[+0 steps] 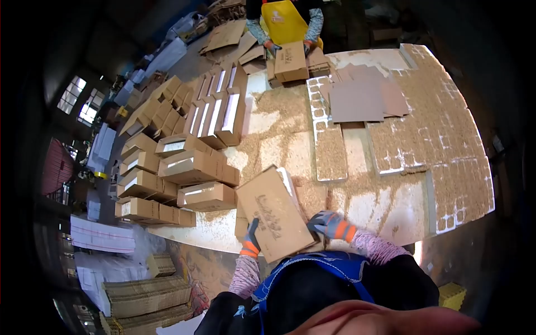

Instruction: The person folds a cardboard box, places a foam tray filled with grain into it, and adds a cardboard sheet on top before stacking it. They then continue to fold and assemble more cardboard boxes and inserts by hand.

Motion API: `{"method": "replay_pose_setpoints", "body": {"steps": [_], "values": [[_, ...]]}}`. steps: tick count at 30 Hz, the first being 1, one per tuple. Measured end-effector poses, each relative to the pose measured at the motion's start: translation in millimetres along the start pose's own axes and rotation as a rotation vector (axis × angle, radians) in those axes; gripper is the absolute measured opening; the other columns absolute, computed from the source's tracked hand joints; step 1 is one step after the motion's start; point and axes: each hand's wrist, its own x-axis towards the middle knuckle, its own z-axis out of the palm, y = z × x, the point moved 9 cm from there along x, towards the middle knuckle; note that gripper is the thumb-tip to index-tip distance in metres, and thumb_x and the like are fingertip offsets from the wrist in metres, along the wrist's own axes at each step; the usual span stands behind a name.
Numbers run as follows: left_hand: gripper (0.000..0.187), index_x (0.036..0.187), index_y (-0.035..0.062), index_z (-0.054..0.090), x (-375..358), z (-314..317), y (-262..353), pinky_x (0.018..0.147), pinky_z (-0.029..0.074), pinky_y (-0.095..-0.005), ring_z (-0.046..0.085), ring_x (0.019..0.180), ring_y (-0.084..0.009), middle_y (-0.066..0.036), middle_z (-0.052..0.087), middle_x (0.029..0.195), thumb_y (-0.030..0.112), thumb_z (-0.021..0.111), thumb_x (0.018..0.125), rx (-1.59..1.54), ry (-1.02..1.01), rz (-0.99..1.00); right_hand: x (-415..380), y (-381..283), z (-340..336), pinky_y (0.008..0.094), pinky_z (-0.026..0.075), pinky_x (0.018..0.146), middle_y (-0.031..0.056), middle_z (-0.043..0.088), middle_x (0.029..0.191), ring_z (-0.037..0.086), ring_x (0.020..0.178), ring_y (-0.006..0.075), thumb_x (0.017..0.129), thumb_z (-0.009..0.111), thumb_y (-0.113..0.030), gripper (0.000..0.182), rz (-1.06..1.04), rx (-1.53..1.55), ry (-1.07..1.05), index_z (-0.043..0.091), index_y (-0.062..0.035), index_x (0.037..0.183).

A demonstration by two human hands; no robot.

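Note:
A flat brown cardboard box (273,215) with dark printing lies tilted in front of my body at the table's near edge. My left hand (250,239), in a grey and orange glove, grips its lower left edge, with the fingers partly behind the cardboard. On the other side, my right hand (333,225), in a matching glove, is at the box's right edge, its fingers bent towards the cardboard; whether it grips anything is not clear. Behind the box's upper right edge shows a white strip (288,181), and more cardboard lies beneath.
Rows of open boxes with white contents (192,167) stand on the left. Flat cardboard sheets (357,101) lie on filled white trays (432,123) at the right. Across the table, a co-worker in a yellow apron (283,22) holds another box (291,61). Loose brown grains cover parts of the tabletop.

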Motion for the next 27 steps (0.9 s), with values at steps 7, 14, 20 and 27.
{"method": "replay_pose_setpoints", "body": {"steps": [7,14,20,27], "values": [[0.043,0.120,0.0025,0.052,20,-23,13,0.079,0.050,-0.0305,0.058,0.096,-0.0175,-0.007,0.060,0.108,0.029,0.058,0.086,0.388,0.106,0.188,42,208,-237,0.0466,0.029,0.101,0.0105,0.036,0.138,0.036,0.124,0.0302,0.067,0.071,-0.036,0.080,0.640,-0.829,0.394,0.034,-0.0184,0.136],[0.041,0.120,0.0027,0.054,5,-12,18,0.081,0.047,-0.0284,0.057,0.098,-0.0163,-0.006,0.059,0.112,0.027,0.056,0.087,0.410,0.184,0.231,64,304,-290,0.0493,0.021,0.106,0.0066,0.020,0.149,0.022,0.135,0.0279,0.079,0.056,-0.023,0.072,0.820,-1.245,0.369,0.021,-0.0259,0.143],[0.042,0.122,0.0012,0.052,10,-5,31,0.090,0.042,-0.0289,0.052,0.107,-0.0162,-0.007,0.056,0.118,0.027,0.054,0.088,0.708,0.156,0.278,58,313,-282,0.0491,0.024,0.105,0.0086,0.036,0.141,0.036,0.128,0.0277,0.083,0.050,-0.024,0.058,0.886,-1.119,0.385,0.032,-0.0267,0.138],[0.041,0.124,0.0005,0.050,-1,27,44,0.093,0.041,-0.0286,0.051,0.110,-0.0163,-0.009,0.054,0.122,0.025,0.049,0.091,0.423,0.199,-0.006,35,236,-300,0.0458,0.032,0.099,0.0077,0.049,0.129,0.045,0.118,0.0262,0.085,0.048,-0.022,0.041,0.631,-1.219,0.545,0.048,-0.0217,0.127]]}}
